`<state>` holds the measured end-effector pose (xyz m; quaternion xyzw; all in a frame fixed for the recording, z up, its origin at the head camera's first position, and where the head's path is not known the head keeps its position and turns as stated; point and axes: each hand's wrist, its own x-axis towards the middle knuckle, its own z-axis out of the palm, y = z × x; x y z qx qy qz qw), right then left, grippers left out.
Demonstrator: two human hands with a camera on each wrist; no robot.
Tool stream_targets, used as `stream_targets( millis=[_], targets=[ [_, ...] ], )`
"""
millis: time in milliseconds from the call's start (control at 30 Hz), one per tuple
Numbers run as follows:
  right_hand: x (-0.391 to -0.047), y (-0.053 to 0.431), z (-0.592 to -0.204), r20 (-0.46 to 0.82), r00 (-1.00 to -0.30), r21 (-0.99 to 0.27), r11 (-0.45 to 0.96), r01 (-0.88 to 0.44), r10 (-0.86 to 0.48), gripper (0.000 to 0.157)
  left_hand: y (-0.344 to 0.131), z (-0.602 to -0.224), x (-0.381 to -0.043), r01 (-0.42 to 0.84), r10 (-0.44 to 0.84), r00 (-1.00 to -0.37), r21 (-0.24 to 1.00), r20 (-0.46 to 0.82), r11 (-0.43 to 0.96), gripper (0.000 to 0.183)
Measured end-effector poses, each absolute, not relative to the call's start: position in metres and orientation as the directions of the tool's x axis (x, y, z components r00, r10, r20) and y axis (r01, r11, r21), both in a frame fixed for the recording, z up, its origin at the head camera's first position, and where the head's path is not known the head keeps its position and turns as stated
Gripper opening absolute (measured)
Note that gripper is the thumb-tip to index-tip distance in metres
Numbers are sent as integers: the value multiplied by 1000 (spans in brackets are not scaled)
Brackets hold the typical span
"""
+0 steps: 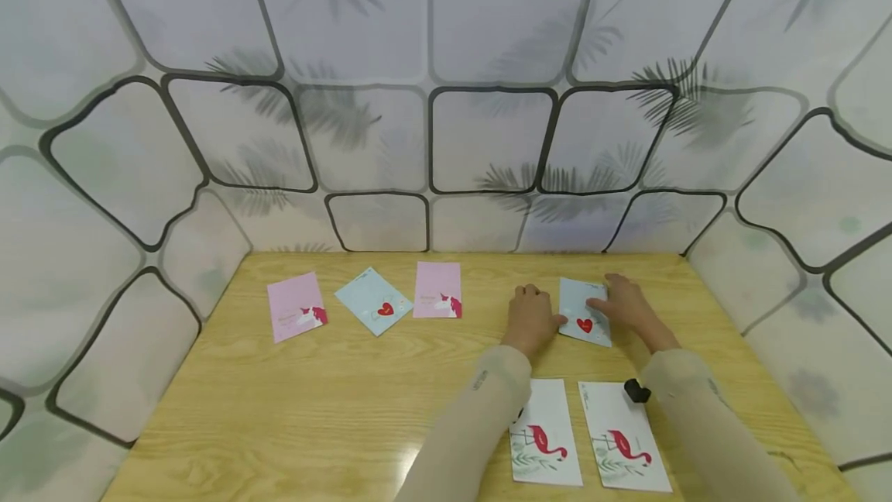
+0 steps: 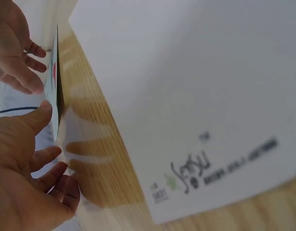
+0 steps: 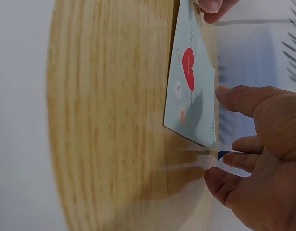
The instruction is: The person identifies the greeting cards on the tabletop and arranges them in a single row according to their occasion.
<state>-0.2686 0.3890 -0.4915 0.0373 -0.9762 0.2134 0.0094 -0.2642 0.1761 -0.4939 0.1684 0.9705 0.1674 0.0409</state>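
A light blue card (image 1: 574,302) with a red heart lies on the table between my two hands. At its left side is my left hand (image 1: 531,319), the thumb reaching to the card's edge and the other fingers loosely bent. My right hand (image 1: 626,303) is at the card's right side, its thumb extended over the upper right part and the fingers spread. In the right wrist view the blue card (image 3: 198,91) lies flat, with the right hand (image 3: 268,144) beside it. Neither hand grips the card; whether the thumbs press on it I cannot tell.
Two white flamingo cards (image 1: 547,440) (image 1: 625,440) lie near my forearms. Along the back left are a pink unicorn card (image 1: 293,304), a tilted blue heart card (image 1: 372,299) and another pink unicorn card (image 1: 437,285). Patterned fabric walls (image 1: 376,138) enclose the wooden table (image 1: 313,409).
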Motion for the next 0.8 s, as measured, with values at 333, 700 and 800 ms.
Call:
stream_targets(
  millis=[333,700,800],
  targets=[
    [-269,390,-496,-8,-995,-383,920,-86,-96,76,184,-498,-262,307,322,-947,257,-14,916,59],
    [-271,386,-496,38,-995,-379,920,-97,-89,70,188,-502,-263,295,308,-951,253,-14,921,56],
    [-271,387,-497,84,-993,-426,898,-111,-83,66,188,-500,-261,302,316,-949,258,-10,918,55]
  ],
)
